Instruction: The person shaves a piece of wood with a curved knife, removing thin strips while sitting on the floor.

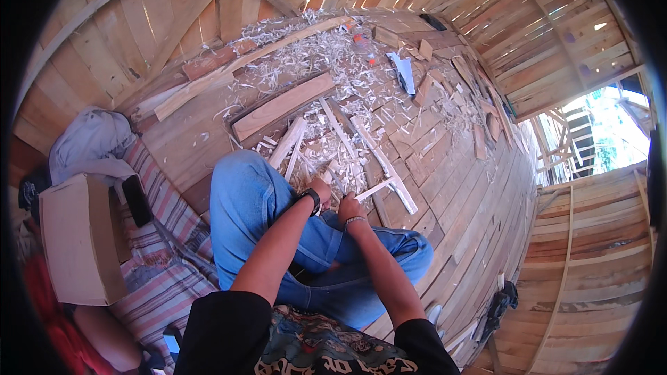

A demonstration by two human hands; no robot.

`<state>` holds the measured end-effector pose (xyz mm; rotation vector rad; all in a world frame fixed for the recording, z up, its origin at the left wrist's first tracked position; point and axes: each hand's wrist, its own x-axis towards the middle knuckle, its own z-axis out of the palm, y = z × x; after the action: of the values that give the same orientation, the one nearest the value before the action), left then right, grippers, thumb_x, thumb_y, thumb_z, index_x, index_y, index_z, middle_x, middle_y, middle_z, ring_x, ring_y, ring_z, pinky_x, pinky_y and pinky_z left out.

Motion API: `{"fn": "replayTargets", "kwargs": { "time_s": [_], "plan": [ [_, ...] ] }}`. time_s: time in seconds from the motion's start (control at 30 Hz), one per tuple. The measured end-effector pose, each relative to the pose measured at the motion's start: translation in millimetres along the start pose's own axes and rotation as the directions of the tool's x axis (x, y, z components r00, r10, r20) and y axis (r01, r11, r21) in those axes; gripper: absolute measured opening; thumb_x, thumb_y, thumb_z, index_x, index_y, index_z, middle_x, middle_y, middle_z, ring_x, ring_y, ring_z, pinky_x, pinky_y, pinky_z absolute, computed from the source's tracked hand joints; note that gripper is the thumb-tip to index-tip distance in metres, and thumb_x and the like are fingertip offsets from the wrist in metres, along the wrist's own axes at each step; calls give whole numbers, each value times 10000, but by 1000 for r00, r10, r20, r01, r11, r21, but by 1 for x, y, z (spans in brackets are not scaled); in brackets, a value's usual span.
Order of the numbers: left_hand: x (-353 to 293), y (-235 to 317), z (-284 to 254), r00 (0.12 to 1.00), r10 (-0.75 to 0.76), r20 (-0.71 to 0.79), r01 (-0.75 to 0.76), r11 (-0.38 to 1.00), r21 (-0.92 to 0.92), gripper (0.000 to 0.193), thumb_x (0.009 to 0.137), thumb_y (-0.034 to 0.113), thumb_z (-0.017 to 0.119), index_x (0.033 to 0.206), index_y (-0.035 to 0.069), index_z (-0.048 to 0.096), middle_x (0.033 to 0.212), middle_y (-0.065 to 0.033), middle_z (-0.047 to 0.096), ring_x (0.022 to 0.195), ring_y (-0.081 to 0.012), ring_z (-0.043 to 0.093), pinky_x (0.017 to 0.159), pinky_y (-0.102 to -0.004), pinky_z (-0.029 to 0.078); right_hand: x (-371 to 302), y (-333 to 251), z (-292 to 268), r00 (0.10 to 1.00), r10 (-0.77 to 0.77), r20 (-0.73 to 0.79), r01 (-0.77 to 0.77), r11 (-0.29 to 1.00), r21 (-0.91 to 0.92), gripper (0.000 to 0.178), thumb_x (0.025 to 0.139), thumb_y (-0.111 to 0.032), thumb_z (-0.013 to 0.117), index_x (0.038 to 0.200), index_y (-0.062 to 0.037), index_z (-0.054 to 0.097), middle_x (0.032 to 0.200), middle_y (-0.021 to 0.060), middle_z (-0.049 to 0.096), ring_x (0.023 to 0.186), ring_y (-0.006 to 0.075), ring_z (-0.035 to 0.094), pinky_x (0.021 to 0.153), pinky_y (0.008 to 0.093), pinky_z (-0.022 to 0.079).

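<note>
I sit cross-legged in blue jeans (250,198) on a plank floor (458,194). My left hand (322,189), with a black watch on the wrist, curls down among pale wooden slats (288,140) and shavings in front of my knee; its grip is hidden. My right hand (349,207), a thin bracelet on its wrist, is closed on the near end of a thin wooden strip (377,188) that runs out to the right. A longer white slat (389,167) lies just beyond both hands.
Curled wood shavings (326,48) cover the floor ahead around a thick plank (281,105). At my left are a cardboard box (80,236), a striped mat (167,250), a grey cloth (90,142) and a flat black object (135,200). A bright opening (597,132) is at right.
</note>
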<state>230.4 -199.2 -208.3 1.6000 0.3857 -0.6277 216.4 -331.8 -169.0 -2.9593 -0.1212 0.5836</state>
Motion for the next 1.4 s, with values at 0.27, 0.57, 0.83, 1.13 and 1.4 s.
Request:
{"fn": "replayTargets", "kwargs": {
  "time_s": [0.27,0.57,0.83,1.13,1.4],
  "plan": [
    [-10,15,9,998,65,12,-66,986,153,354,892,188,385,765,-102,544,565,-155,602,447,-216,598,446,-339,495,14,17,17,993,-111,45,117,976,-184,234,829,-124,439,1003,33,433,925,267,600,854,401,608,722,441,507],
    [-8,1,-9,999,9,31,-12,995,99,337,894,160,380,729,-88,538,566,-147,583,463,-232,592,435,-341,488,-4,-8,2,998,49,43,-48,999,-10,255,826,-139,445,1020,25,427,942,258,602,874,406,603,760,456,492],
    [-38,7,27,969,-172,178,177,984,-10,274,867,160,434,785,-81,535,577,-139,585,443,-215,578,400,-343,476,11,0,-5,962,271,26,-272,956,110,294,860,-209,409,1052,12,435,988,264,590,939,390,588,804,445,478],
    [-27,1,20,992,-105,-70,96,987,-132,331,861,208,467,706,-81,515,559,-146,569,422,-219,563,372,-326,454,13,65,-12,984,76,-162,-3,912,411,442,874,-380,417,937,48,506,875,307,576,838,457,554,753,501,441],
    [-35,15,13,985,-97,-142,69,979,-191,391,881,248,436,693,-80,536,549,-151,569,413,-230,569,360,-332,461,-13,33,-20,991,-69,-115,95,967,236,412,884,-378,423,879,24,516,800,288,586,778,434,575,704,497,453]
  ]
}}
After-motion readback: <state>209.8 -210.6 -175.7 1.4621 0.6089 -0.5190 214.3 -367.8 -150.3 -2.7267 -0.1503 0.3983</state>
